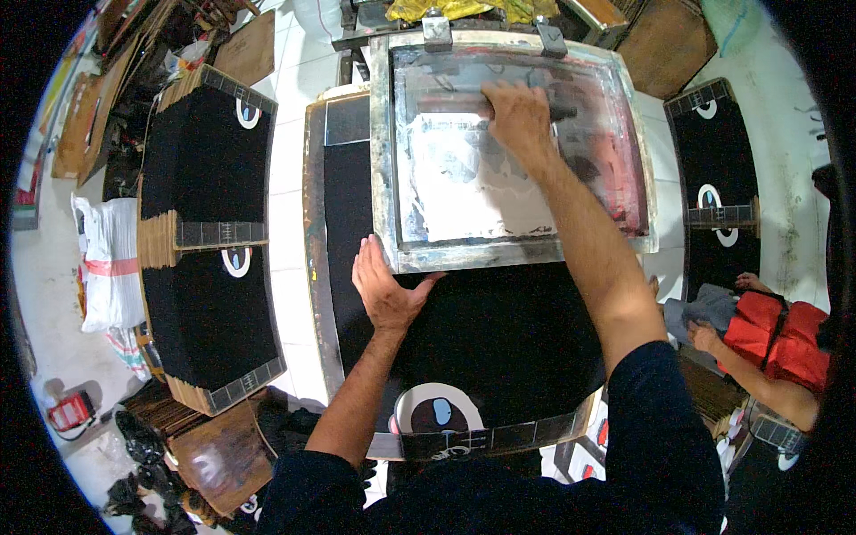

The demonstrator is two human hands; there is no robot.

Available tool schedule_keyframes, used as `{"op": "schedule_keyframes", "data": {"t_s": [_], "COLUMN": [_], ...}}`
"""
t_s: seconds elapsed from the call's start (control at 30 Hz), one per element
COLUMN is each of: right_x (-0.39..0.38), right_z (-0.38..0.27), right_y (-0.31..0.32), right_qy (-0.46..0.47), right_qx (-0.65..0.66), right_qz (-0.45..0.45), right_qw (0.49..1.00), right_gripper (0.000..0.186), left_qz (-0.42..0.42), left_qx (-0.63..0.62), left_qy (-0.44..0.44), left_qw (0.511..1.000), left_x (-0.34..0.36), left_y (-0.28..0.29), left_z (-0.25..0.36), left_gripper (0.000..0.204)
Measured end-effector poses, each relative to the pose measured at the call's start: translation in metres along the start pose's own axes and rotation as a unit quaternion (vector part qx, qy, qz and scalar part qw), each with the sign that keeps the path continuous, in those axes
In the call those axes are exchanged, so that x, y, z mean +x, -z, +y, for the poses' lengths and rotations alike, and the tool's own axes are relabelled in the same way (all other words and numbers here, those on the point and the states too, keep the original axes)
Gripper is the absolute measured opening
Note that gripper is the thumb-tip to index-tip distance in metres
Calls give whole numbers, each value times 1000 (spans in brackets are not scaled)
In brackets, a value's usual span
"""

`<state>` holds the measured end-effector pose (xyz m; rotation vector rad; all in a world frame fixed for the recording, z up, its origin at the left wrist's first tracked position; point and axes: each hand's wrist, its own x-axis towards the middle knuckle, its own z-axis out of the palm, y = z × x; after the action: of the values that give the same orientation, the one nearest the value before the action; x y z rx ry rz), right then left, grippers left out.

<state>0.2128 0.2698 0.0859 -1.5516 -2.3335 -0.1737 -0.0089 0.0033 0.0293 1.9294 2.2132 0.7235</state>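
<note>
A silk-screen frame point(382, 169) with a pale, worn rim lies over black cloth point(499, 321) spread on a board in front of me. White ink point(473, 192) covers much of the mesh, with red stains along its right side. Near the far end of the mesh, my right hand point(520, 114) is closed on a squeegee point(442, 105), mostly covered by the fingers. My left hand point(392, 290) rests at the frame's near left corner, fingers stretched along the side and thumb along the near edge. A printed cartoon eye point(439, 412) shows on the cloth closest to me.
Two metal hinge clamps point(437, 34) hold the frame's far edge. Boards with black cloth and printed eyes stand left point(205, 169) and right point(713, 152). At right, another person's hands point(704, 337) are beside grey cloth point(709, 308). A white sack point(109, 267) leans far left.
</note>
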Motion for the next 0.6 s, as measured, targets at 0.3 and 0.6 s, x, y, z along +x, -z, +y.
{"op": "schedule_keyframes", "data": {"t_s": [0.3,0.6], "right_x": [-106,-167], "right_z": [-31,-55], "right_y": [35,56], "right_qy": [-11,-10], "right_qx": [5,21], "right_qz": [-44,-39], "right_qw": [999,999], "right_gripper": [31,35], "left_qz": [12,61], "left_qx": [1,-51], "left_qy": [-14,-44], "left_qw": [1000,996], "left_x": [0,-1], "left_y": [-6,-9], "left_z": [-4,-7], "left_gripper": [126,127]}}
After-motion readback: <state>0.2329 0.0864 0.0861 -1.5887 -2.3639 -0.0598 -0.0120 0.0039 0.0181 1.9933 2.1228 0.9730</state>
